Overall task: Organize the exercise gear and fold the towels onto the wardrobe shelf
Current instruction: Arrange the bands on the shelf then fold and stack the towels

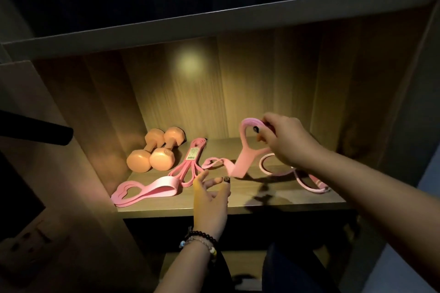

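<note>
My right hand (285, 140) pinches the top of a light pink resistance band (242, 157) and lifts its loop above the wooden shelf (273, 197); the band's lower end trails left on the shelf. My left hand (210, 200) hovers over the shelf's front edge with its fingers spread and holds nothing. Two peach dumbbells (154, 150) lie side by side at the back left. A darker pink band (189, 162) with a label lies beside them. Another light pink band (145, 191) lies flat at the front left. A pink skipping rope (300, 173) curls under my right wrist.
The compartment has a wood side wall (90, 126) on the left, a back panel (262, 83) and a shelf board above (214, 19). A dark rod (35, 132) sticks in from the left. A lower shelf (171, 266) shows beneath. No towels are in view.
</note>
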### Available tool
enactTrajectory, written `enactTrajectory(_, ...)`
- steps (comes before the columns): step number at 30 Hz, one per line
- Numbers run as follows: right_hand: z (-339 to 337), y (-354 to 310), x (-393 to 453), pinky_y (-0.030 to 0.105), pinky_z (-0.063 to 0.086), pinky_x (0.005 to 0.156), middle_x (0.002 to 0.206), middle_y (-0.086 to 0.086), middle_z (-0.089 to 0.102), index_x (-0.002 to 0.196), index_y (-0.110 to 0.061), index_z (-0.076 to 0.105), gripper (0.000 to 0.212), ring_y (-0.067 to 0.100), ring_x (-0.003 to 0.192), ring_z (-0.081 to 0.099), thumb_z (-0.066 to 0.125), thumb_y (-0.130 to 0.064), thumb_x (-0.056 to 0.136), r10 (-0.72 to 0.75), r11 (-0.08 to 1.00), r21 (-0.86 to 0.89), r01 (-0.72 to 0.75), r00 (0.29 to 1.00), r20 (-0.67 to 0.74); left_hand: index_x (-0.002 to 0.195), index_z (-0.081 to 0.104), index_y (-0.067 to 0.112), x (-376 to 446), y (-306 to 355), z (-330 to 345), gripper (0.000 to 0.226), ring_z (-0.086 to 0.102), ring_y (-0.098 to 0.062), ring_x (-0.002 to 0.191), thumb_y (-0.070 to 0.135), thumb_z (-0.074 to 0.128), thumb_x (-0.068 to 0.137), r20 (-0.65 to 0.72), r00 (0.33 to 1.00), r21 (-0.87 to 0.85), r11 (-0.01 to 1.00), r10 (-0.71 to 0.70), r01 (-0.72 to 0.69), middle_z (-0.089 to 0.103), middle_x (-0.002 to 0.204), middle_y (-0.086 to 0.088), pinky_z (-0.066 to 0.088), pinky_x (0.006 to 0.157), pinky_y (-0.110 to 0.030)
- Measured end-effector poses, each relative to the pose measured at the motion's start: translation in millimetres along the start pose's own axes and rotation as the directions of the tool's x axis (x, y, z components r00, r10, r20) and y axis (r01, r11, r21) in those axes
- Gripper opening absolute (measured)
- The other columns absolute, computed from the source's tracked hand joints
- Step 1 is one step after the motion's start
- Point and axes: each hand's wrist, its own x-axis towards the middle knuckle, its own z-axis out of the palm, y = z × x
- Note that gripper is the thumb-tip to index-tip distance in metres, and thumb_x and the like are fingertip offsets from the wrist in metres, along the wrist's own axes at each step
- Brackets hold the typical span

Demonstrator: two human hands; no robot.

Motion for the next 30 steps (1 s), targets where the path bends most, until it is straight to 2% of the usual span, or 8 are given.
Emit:
enactTrajectory(6,-7.0,-38.3,-20.1,0.029,0.06,0.074,0.095,0.0,0.067,0.111,-0.014,0.061,0.018,0.01,0.082,0.068,0.05,-0.021,0.098,-0.079,0.944,0.314,0.1,0.994,-0.079,0.132,0.036,0.032,13.3,9.9,7.5,0.059,0.045,-0.007,0.072,0.026,0.072,0.085,0.1,0.991,0.191,0.976,0.085,-0.103,0.049,0.108,0.002,0.04,0.051,-0.004)
enactTrajectory(8,-10.5,-47.3,-23.6,0.033,0.061,0.072,0.095,0.003,0.068,0.111,-0.013,0.061,0.018,0.015,0.079,0.07,0.05,-0.019,0.098,-0.069,0.898,0.429,0.098,0.994,-0.083,0.128,0.042,0.029,16.3,8.6,9.3,0.054,0.051,-0.006,0.081,0.025,0.073,0.084,0.096,0.995,0.138,0.989,0.031,-0.044,0.051,0.111,0.002,0.045,0.063,-0.007)
enactTrajectory(10,-14.1,-54.5,-25.7,0.038,0.061,0.07,0.094,0.007,0.068,0.111,-0.011,0.061,0.018,0.021,0.076,0.071,0.049,-0.016,0.098,-0.052,0.858,0.508,0.079,0.996,-0.068,0.131,0.044,0.024,20.6,6.6,10.2,0.054,0.056,-0.011,0.096,0.02,0.072,0.085,0.044,0.999,0.019,1.0,-0.024,0.023,0.055,0.112,0.001,0.05,0.089,-0.028)
enactTrajectory(14,-16.1,-62.1,-32.2,0.031,0.061,0.062,0.095,0.013,0.069,0.109,-0.011,0.06,0.017,0.029,0.074,0.071,0.047,-0.014,0.099,-0.061,0.79,0.612,0.044,0.998,0.008,0.124,0.034,0.021,25.8,6.3,10.6,0.059,0.056,-0.015,0.099,0.014,0.074,0.082,-0.121,0.992,-0.134,0.991,-0.037,0.021,0.053,0.124,-0.006,0.045,0.097,-0.039)
enactTrajectory(19,-23.8,-67.4,-39.1,0.026,0.059,0.057,0.093,0.011,0.071,0.109,-0.01,0.06,0.018,0.025,0.07,0.071,0.047,-0.014,0.099,-0.121,0.732,0.677,0.077,0.992,0.018,0.132,0.034,0.007,22.9,12.4,2.9,0.065,0.051,-0.01,0.09,0.015,0.075,0.082,-0.365,0.93,-0.115,0.993,-0.04,-0.002,0.042,0.134,-0.014,0.041,0.074,-0.018)
enactTrajectory(24,-31.8,-67.4,-39.0,0.033,0.061,0.062,0.089,0.008,0.072,0.109,-0.009,0.061,0.019,0.024,0.067,0.071,0.046,-0.016,0.099,-0.115,0.701,0.705,0.105,0.993,-0.033,0.1,0.064,0.007,26.1,2.6,-4.5,0.013,0.056,-0.005,0.073,0.018,0.06,0.093,-0.12,0.989,0.101,0.992,0.083,-0.071,0.065,0.093,-0.008,0.04,0.059,-0.014)
enactTrajectory(27,-30.9,-62.7,-36.3,0.036,0.061,0.064,0.091,0.01,0.072,0.108,-0.008,0.061,0.02,0.025,0.068,0.071,0.046,-0.018,0.099,-0.066,0.666,0.744,0.059,0.998,-0.02,0.091,0.064,0.0,22.5,-2.5,-0.3,0.019,0.056,-0.015,0.077,0.016,0.055,0.096,-0.039,0.994,0.129,0.987,0.098,-0.092,0.066,0.089,-0.017,0.043,0.062,-0.012)
enactTrajectory(30,-27.2,-53.9,-36.3,0.034,0.061,0.062,0.091,0.012,0.072,0.108,-0.008,0.061,0.02,0.025,0.068,0.071,0.047,-0.017,0.099,-0.03,0.661,0.749,0.051,0.999,-0.041,0.095,0.061,0.004,19.9,2.6,1.9,0.016,0.065,-0.009,0.079,0.013,0.048,0.099,-0.021,0.993,0.111,0.988,0.114,-0.111,0.068,0.084,-0.001,0.047,0.066,-0.009)
